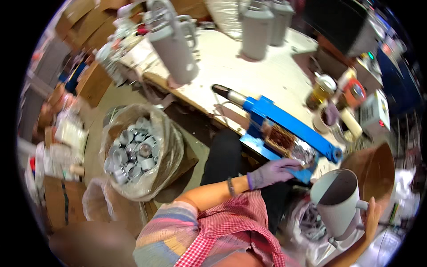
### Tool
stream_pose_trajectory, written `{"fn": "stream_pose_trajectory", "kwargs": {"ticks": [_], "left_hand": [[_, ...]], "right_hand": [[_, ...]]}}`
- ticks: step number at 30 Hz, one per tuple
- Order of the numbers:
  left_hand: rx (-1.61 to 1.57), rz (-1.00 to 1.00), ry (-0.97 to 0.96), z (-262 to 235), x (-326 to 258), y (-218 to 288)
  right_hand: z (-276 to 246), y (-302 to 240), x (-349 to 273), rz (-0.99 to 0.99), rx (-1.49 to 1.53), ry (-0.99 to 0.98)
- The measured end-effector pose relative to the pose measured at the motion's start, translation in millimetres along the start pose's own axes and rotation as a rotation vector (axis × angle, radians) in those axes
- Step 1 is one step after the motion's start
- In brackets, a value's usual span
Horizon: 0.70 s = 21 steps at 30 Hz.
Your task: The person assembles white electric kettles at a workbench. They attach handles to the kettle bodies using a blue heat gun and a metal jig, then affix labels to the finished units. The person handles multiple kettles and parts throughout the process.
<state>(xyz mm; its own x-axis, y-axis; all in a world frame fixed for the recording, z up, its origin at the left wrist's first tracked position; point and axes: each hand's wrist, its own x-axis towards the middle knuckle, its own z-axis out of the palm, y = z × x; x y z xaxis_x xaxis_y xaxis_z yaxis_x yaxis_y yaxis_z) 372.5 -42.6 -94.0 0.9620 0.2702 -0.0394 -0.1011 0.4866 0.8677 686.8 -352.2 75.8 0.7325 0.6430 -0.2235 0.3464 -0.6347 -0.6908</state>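
My left hand (272, 173), in a lavender glove, lies at the front corner of a blue metal hand-lever fixture (291, 124). Its fingers are stretched out over the blue base and look empty. Below the fixture's round end, a large pale grey mug (331, 207) is tilted with its open mouth up; the inside looks dark and bare. My right hand (372, 218), on the far right, grips the mug by its side handle. Reddish-brown material (282, 137) and crumpled foil (303, 152) sit under the fixture's arm.
Grey handled tumblers (173, 55) stand on the white table (218, 62). Left of my legs is a plastic-lined bag (169, 151) of grey parts. A lined bin (309, 222) stands under the mug, beside a brown carton (373, 171). Jars and cups (322, 91) crowd the table's right.
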Motion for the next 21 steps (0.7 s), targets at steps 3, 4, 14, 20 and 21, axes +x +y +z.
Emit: {"fn": "stream_pose_trajectory", "kwargs": {"ticks": [3,4,14,20,21], "left_hand": [[-0.156,-0.657,-0.113,3,-27,-49],[-0.203,-0.789,-0.27,11,-31,-69],[1.079,0.179,-0.519,68,-58,-66],[0.818,0.035,-0.189,-27,-107,-46],[0.785,0.048,-0.112,-31,-109,-40]], "right_hand": [[34,18,-65,0.09,0.38,0.009],[60,15,-76,0.083,0.515,0.006],[202,82,-113,-0.225,1.416,0.231],[211,270,-285,0.31,0.307,1.444],[238,325,-330,0.659,0.362,1.503]]}}
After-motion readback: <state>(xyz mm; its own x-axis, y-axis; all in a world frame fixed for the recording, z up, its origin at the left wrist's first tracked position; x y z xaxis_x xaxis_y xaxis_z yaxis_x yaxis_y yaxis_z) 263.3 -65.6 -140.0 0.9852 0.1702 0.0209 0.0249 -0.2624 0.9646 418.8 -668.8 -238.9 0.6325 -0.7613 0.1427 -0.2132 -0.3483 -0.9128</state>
